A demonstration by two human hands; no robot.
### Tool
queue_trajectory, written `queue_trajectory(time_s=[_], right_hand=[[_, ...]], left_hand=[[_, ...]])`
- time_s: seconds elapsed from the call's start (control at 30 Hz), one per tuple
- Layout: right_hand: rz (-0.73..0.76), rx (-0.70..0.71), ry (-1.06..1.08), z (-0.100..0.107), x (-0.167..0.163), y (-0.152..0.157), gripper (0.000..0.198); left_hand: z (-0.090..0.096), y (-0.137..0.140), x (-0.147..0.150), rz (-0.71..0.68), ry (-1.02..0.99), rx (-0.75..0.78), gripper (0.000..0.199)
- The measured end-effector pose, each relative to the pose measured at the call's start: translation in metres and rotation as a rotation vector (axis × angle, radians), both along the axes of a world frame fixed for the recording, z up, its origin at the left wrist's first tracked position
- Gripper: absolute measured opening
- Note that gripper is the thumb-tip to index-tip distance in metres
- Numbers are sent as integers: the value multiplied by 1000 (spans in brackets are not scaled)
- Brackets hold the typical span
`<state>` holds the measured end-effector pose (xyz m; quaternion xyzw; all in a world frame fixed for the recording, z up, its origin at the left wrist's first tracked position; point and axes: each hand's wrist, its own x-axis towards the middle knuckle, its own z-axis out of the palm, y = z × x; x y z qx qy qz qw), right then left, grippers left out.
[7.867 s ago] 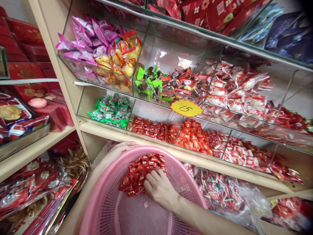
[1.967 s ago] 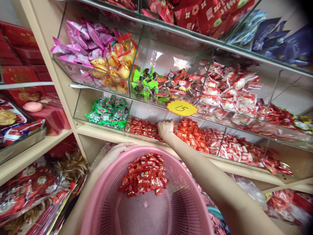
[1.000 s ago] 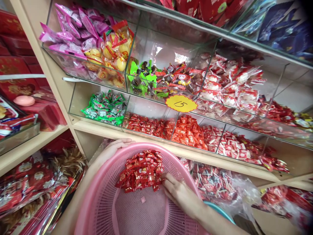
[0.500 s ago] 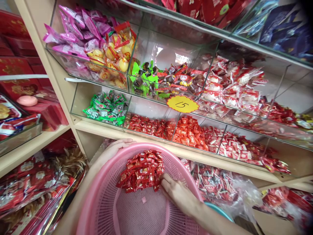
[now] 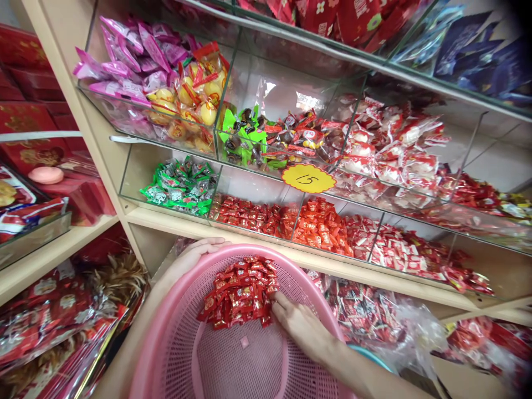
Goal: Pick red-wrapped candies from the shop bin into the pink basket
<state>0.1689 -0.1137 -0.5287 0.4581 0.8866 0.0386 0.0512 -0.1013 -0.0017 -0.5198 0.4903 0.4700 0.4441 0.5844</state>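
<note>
A pink plastic basket with mesh walls is tilted beneath the shelf. My left hand is closed over the basket's far left rim. Inside, a heap of red-wrapped candies lies against the far wall, while the nearer part of the basket's floor is bare. My right hand reaches into the basket and touches the heap's right edge. Its fingers are bent and close together, and their tips are partly hidden, so what lies in them does not show.
Glass-fronted compartments above hold green-wrapped candies, red candies and orange-red candies. A yellow price tag reading 15 hangs on the upper shelf's edge. Clear bags of candy lie at right below the shelf, beside a blue-green rim.
The camera view has shifted very slightly. Both hands, the basket and the candy heap stay nearly where they were, with the right hand's fingers still at the heap's edge.
</note>
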Motion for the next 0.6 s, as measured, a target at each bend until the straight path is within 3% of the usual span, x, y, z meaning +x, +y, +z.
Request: queue_trajectory(time_s=[0.2,0.3,0.43,0.53,0.6], right_hand=[[-21,53,-1,-5,1,3,16],[2,89,29,2,1,2,14],[32,207,125,44,-5,15,25],[38,250,178,86,-17,47,27],[-20,296,97,107,-25,75,23]], left_hand=[[-6,3,-4,-19,40,61,28],[-14,6,-6,-10,51,67,31],[-22,11,-8,-54,36,68,36],[-21,13,-8,-87,2,12,39],[-19,12,-7,-87,-18,-8,42]])
